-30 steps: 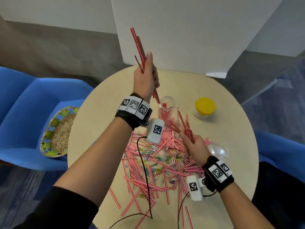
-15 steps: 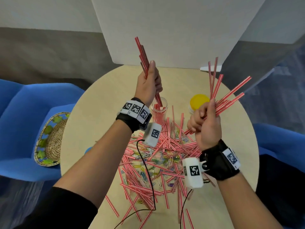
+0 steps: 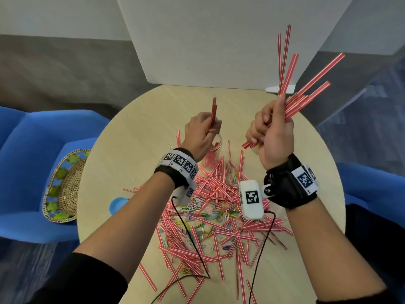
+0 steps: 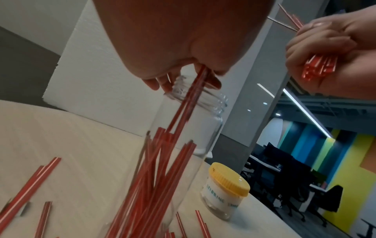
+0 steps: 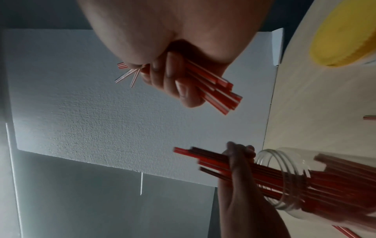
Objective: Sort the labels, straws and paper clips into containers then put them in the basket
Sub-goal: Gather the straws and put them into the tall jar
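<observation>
My left hand (image 3: pixel 202 130) grips a small bundle of red-and-white straws (image 3: pixel 213 113), their lower ends down inside the clear jar (image 4: pixel 183 145); the same hand (image 5: pixel 240 159) and jar (image 5: pixel 284 177) show in the right wrist view. That jar (image 3: pixel 211 154) stands upright on the round table and holds several straws. My right hand (image 3: pixel 270 132) is raised to the right of it, fist closed round a fanned bunch of straws (image 3: pixel 306 91), seen too as a bundle (image 5: pixel 213 90) from the right wrist. A heap of loose straws (image 3: pixel 219 216) and coloured paper clips (image 3: pixel 210 216) covers the table's middle.
A jar with a yellow lid (image 4: pixel 225 190) stands right of the clear jar. A woven basket (image 3: pixel 63 185) lies on the blue chair at the left, and a blue lid (image 3: pixel 117 205) shows under my left forearm. A white foam board (image 3: pixel 219 40) stands behind the table (image 3: pixel 131 132).
My left hand came down from high above the jar and pushed its straws into the jar's mouth. My right hand lifted a bunch of straws off the heap and raised it.
</observation>
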`<action>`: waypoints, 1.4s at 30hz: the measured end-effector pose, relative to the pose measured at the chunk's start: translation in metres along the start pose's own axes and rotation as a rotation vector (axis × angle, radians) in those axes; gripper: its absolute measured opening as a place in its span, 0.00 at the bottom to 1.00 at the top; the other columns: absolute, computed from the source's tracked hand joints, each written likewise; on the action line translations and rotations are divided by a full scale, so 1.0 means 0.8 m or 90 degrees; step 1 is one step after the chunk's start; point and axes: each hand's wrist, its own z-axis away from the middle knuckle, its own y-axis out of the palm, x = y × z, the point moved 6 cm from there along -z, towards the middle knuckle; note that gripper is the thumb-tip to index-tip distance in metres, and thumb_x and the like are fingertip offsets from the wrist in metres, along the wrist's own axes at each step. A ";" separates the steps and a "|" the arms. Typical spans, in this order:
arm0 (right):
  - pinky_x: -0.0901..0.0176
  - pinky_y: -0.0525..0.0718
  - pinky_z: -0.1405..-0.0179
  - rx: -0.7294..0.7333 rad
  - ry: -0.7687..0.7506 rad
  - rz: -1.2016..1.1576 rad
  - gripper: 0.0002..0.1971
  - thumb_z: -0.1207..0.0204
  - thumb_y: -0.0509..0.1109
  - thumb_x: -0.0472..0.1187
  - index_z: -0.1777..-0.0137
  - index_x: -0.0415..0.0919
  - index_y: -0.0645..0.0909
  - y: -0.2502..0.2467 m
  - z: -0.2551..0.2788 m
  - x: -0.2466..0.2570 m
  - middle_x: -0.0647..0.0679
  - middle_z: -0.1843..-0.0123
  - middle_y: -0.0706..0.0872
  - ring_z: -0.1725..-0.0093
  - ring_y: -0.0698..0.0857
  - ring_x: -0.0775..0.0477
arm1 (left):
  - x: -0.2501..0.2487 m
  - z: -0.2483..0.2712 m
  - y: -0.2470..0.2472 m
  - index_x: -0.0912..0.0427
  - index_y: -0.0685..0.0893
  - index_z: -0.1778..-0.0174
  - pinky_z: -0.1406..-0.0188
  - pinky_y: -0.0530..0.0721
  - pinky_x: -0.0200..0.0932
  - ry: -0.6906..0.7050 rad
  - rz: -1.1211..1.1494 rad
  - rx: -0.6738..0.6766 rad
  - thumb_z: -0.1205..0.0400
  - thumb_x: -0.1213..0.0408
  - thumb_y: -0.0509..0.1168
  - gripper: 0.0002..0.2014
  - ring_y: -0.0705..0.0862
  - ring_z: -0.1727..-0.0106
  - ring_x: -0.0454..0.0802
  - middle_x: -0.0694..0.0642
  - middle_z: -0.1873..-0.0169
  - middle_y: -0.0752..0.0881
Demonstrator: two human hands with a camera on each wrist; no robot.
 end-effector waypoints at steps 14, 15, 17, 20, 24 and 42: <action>0.55 0.76 0.69 0.021 0.013 0.045 0.24 0.10 0.48 0.52 0.68 0.43 0.67 0.032 -0.026 -0.033 0.51 0.79 0.63 0.79 0.66 0.48 | 0.036 0.025 -0.042 0.49 0.83 0.49 0.40 0.78 0.54 -0.006 0.014 -0.137 0.15 0.53 0.63 0.06 0.81 0.46 0.42 0.47 0.49 0.84; 0.54 0.78 0.68 0.022 0.010 0.071 0.24 0.10 0.48 0.51 0.68 0.43 0.67 0.037 -0.028 -0.037 0.51 0.79 0.64 0.78 0.68 0.47 | 0.051 0.034 -0.047 0.50 0.83 0.49 0.42 0.80 0.52 -0.055 0.055 -0.167 0.15 0.55 0.64 0.05 0.82 0.48 0.41 0.47 0.50 0.85; 0.52 0.79 0.63 0.024 0.008 0.132 0.23 0.10 0.49 0.50 0.68 0.43 0.67 0.044 -0.031 -0.049 0.50 0.78 0.66 0.75 0.71 0.46 | 0.073 0.051 -0.055 0.52 0.84 0.47 0.43 0.83 0.54 -0.156 0.139 -0.197 0.15 0.55 0.64 0.08 0.84 0.48 0.42 0.48 0.51 0.87; 0.53 0.77 0.61 0.033 0.007 0.218 0.24 0.10 0.50 0.50 0.68 0.44 0.69 0.051 -0.033 -0.069 0.50 0.76 0.71 0.70 0.72 0.46 | 0.056 0.046 -0.077 0.54 0.85 0.40 0.40 0.83 0.53 -0.158 0.235 -0.184 0.14 0.54 0.60 0.13 0.85 0.45 0.44 0.50 0.48 0.88; 0.64 0.74 0.60 0.080 0.021 0.414 0.22 0.13 0.55 0.56 0.65 0.46 0.74 0.055 -0.029 -0.101 0.52 0.68 0.75 0.67 0.75 0.54 | -0.015 0.006 -0.114 0.58 0.77 0.26 0.42 0.80 0.30 -0.086 0.332 -0.110 0.12 0.55 0.58 0.20 0.84 0.38 0.38 0.52 0.40 0.87; 0.46 0.74 0.35 0.224 -0.052 0.841 0.24 0.29 0.68 0.67 0.40 0.53 0.82 0.035 -0.034 -0.112 0.45 0.37 0.79 0.35 0.76 0.42 | -0.050 -0.039 -0.063 0.64 0.79 0.40 0.69 0.63 0.41 -0.015 0.465 0.038 0.10 0.70 0.47 0.14 0.62 0.71 0.47 0.51 0.71 0.67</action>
